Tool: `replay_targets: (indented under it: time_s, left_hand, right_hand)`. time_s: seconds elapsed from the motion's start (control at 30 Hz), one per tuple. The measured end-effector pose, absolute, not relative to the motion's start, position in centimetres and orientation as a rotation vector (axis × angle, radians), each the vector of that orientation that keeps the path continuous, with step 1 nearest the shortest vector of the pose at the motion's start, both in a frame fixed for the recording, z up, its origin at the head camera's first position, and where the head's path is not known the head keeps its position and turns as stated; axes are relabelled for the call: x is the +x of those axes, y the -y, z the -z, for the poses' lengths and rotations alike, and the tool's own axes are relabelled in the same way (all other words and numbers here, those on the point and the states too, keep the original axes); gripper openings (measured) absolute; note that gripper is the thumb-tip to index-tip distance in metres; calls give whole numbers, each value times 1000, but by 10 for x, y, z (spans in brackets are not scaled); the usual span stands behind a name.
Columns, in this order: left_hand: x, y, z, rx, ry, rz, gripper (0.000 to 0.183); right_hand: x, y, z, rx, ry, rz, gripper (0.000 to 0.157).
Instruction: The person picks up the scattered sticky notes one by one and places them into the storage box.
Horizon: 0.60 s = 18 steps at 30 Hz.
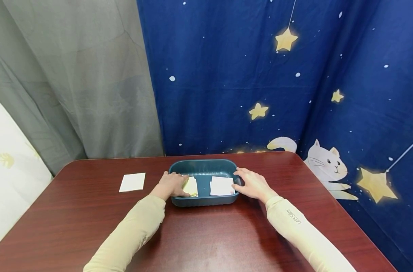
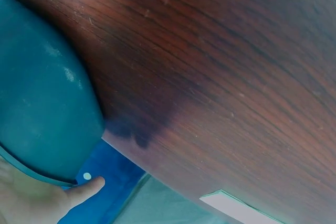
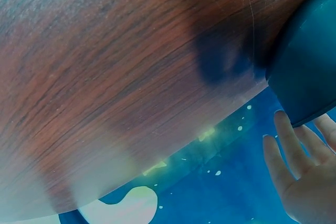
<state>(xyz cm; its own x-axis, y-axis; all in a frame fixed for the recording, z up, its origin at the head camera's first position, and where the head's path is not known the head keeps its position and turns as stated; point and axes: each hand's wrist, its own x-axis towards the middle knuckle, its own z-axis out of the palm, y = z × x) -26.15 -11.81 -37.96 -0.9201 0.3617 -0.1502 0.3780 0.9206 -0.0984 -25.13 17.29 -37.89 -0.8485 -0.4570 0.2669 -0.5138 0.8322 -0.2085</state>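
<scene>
A teal oblong bin (image 1: 203,201) stands on the table. Inside it, a yellow paper stack (image 1: 191,186) lies at the left and a white paper stack (image 1: 222,186) at the right. My left hand (image 1: 172,184) reaches over the bin's left end, thumb and forefinger spread at the yellow stack's edge; in the left wrist view one finger juts straight past the rim. My right hand (image 1: 254,184) is at the right end, thumb near the white stack and the other fingers by the rim. The right wrist view shows these fingers (image 3: 289,145) spread and fairly straight.
A square white paper pad (image 1: 132,182) lies on the reddish-brown table (image 1: 91,211), left of the bin. Behind the table's far edge hang a grey curtain (image 1: 91,83) and a blue starry curtain (image 1: 220,75).
</scene>
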Motion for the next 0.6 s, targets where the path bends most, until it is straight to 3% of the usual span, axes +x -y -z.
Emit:
replay_targets:
  time_s: [0.33, 0.6]
  left_hand:
    - [-259, 122, 381, 611, -3012, 107, 77]
    - [-258, 126, 379, 704, -3150, 59, 66]
  right_hand:
    - [-250, -172, 379, 756, 2800, -424, 48]
    - [-248, -172, 377, 748, 2791, -424, 46]
